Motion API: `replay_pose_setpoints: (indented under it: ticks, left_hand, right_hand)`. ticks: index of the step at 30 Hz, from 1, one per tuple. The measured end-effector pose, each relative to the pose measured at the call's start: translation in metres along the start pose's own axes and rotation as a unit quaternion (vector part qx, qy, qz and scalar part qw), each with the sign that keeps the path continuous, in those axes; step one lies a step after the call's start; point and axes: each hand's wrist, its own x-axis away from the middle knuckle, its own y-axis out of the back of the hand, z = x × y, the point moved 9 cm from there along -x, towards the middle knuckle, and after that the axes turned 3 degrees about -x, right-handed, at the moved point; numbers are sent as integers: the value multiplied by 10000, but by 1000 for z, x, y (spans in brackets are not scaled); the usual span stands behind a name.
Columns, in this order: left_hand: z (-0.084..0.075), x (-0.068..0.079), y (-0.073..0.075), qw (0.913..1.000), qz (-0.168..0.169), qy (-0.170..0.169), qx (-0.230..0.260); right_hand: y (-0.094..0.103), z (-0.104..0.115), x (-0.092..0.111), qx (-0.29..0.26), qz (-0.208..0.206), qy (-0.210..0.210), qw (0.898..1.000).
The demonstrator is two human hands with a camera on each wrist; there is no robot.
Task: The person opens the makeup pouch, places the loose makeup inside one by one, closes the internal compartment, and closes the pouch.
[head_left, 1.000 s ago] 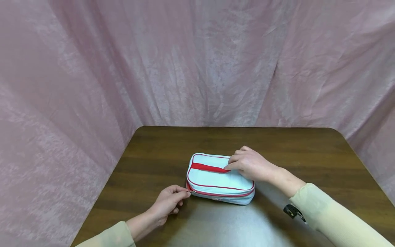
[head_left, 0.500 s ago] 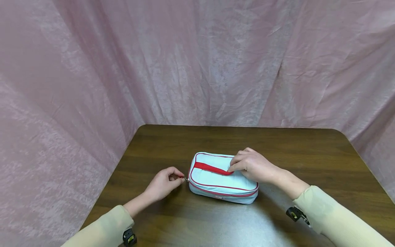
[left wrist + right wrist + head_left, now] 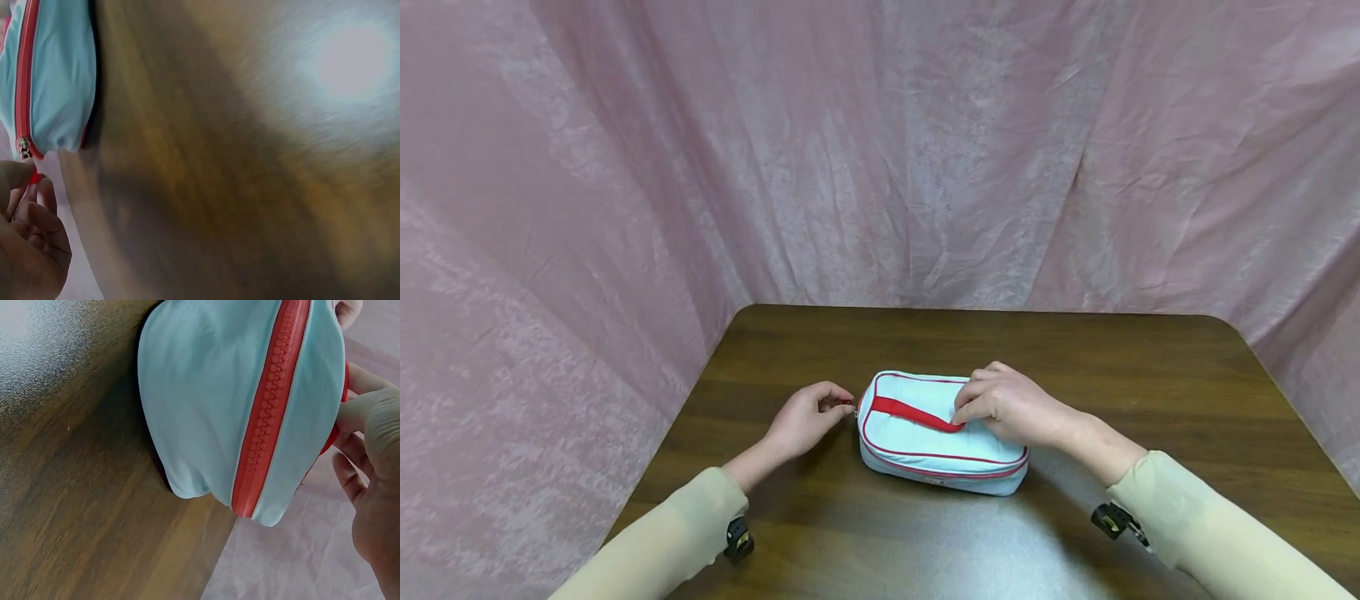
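Note:
A pale blue-white bag point(image 3: 917, 442) with red piping lies on the table, a red strap handle point(image 3: 913, 412) across its top. At the bag's left end, my left hand point(image 3: 801, 422) pinches a red zipper pull point(image 3: 35, 177) between thumb and fingers. The metal zipper slider point(image 3: 25, 147) sits at that corner in the left wrist view. My right hand point(image 3: 1013, 406) grips the strap handle near its right end and rests over the bag's top. Along the side seen in the right wrist view, the red zipper point(image 3: 272, 406) has its teeth meshed.
The bag stands on a brown wooden table point(image 3: 820, 350) with rounded far corners. Pink velvet curtain point(image 3: 880, 167) hangs behind and to the left of it. Black wrist devices point(image 3: 740, 540) are worn at both sleeves.
My left hand has moved from the bag's front left corner back along its left side, taking the zipper pull with it. My right hand stays on the strap handle.

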Motion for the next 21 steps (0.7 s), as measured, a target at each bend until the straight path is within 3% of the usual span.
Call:
replay_pose_setpoints:
  ticks: [7,15,21]
  left_hand:
    - [0,-22,-1,9999,53,-138,-38]
    - [0,-35,-1,9995,106,-257,-152]
    - [-1,-53,-4,9991,209,-317,-185]
  right_hand:
    - [-1,0,0,-85,35,41,9999]
    - [-1,-2,-2,-284,220,-21,9994]
    - [-1,-4,-2,-395,271,-34,9988]
